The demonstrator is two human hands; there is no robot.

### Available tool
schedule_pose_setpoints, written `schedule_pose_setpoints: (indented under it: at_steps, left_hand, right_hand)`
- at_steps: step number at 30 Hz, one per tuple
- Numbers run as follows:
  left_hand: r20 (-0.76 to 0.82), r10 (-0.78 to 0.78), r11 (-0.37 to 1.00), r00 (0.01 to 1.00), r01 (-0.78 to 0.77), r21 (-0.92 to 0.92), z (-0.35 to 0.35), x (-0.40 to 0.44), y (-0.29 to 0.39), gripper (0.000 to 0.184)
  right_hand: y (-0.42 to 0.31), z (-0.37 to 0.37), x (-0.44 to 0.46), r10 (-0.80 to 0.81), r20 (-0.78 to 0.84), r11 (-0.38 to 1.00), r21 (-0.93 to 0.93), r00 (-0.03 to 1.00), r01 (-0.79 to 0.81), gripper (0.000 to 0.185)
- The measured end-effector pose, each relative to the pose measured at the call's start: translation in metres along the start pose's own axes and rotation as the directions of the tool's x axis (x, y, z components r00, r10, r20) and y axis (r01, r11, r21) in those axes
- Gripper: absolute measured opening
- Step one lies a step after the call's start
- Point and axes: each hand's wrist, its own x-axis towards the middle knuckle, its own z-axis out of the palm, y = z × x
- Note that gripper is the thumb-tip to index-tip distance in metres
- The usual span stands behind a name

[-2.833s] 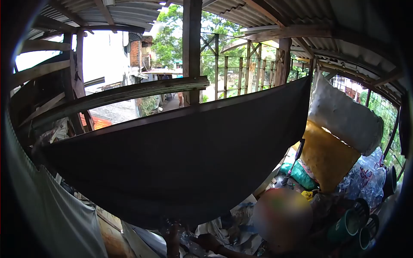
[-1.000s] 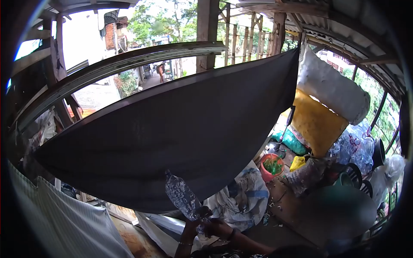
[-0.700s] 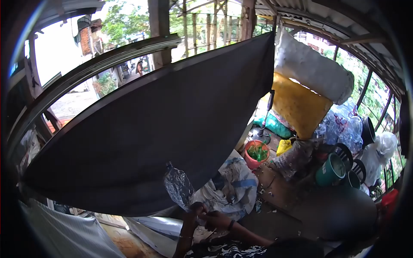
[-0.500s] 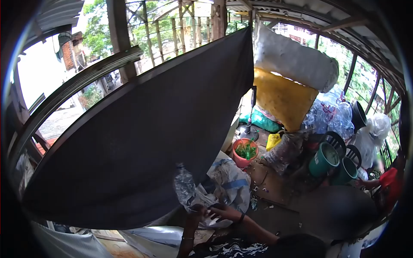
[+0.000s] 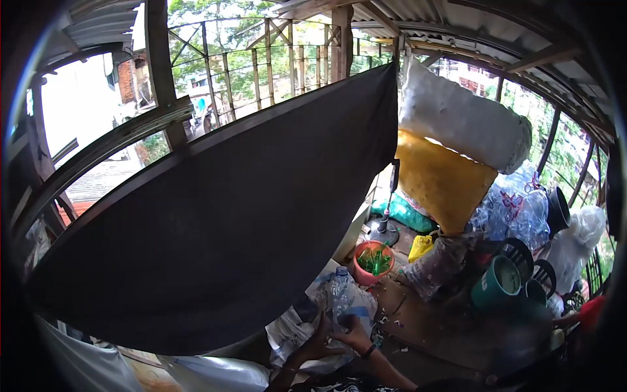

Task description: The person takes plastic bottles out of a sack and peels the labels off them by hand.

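A clear plastic bottle (image 5: 339, 287) stands nearly upright, cap end up, in front of a white woven sack (image 5: 290, 333). My right hand (image 5: 353, 336) is at the bottle's lower end, its fingers curled round the base. Beside it, my left hand (image 5: 319, 343) has its fingers and thumb spread, close to the bottle's lower left side; whether it touches is hard to see. A dark band circles my right wrist.
A large black cloth (image 5: 215, 215) hangs at the left. Beyond the sack are a red bucket (image 5: 369, 277) of green bottles and a yellow container (image 5: 421, 247). A green bucket (image 5: 486, 295) and a person's red sleeve (image 5: 592, 313) are at the right.
The bottle has moved right, from before the black cloth to before the sack, and stands straighter. My left hand's fingers have spread. The view has tilted up.
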Motion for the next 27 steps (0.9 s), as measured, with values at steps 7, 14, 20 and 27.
schedule_pose_setpoints:
  at_steps: [7,14,20,27]
  left_hand:
    - [-0.259,-0.361,0.661,0.896,0.050,-0.749,-0.019,-0.024,-0.069,0.087]
    - [-0.657,-0.568,0.713,0.496,-0.103,-0.694,-0.012,-0.023,0.002,0.061]
    - [-0.746,-0.562,0.780,0.357,-0.070,-0.622,-0.011,-0.040,-0.020,0.029]
    - [-0.699,-0.506,0.715,0.506,-0.208,-0.668,-0.022,-0.052,-0.010,0.030]
  right_hand:
    - [-0.005,-0.019,0.054,-0.153,0.553,0.939,-0.177,0.819,0.295,0.068]
    - [0.004,0.047,0.089,-0.131,0.868,0.805,-0.188,0.478,0.562,0.071]
    - [-0.009,0.067,0.086,-0.087,0.903,0.832,-0.167,0.422,0.528,0.068]
    - [-0.014,0.078,0.080,-0.129,0.925,0.831,-0.095,0.357,0.548,0.055]
